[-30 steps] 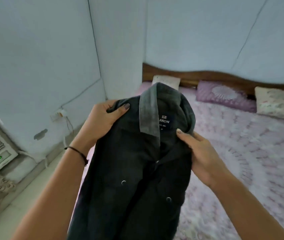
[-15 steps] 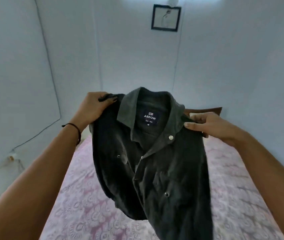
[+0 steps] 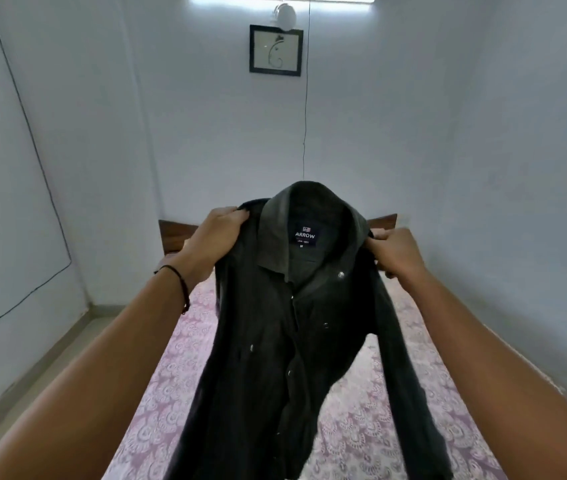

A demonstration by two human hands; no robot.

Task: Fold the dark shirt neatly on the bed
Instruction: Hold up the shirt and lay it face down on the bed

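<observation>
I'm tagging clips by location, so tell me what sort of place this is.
Most likely a home bedroom: a bed with a pink patterned cover and a wooden headboard stands against a plain wall, with a framed picture hanging above. A dark shirt is held over the bed.

bed (image 3: 358, 431), wooden headboard (image 3: 172, 237), pink patterned bedspread (image 3: 161, 407) covering it

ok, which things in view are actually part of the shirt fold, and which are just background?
In the job: dark shirt, gripped at the shoulders by left hand and right hand; bed beneath it.
Just there: framed picture, lamp above it, hanging wire, headboard.
</observation>
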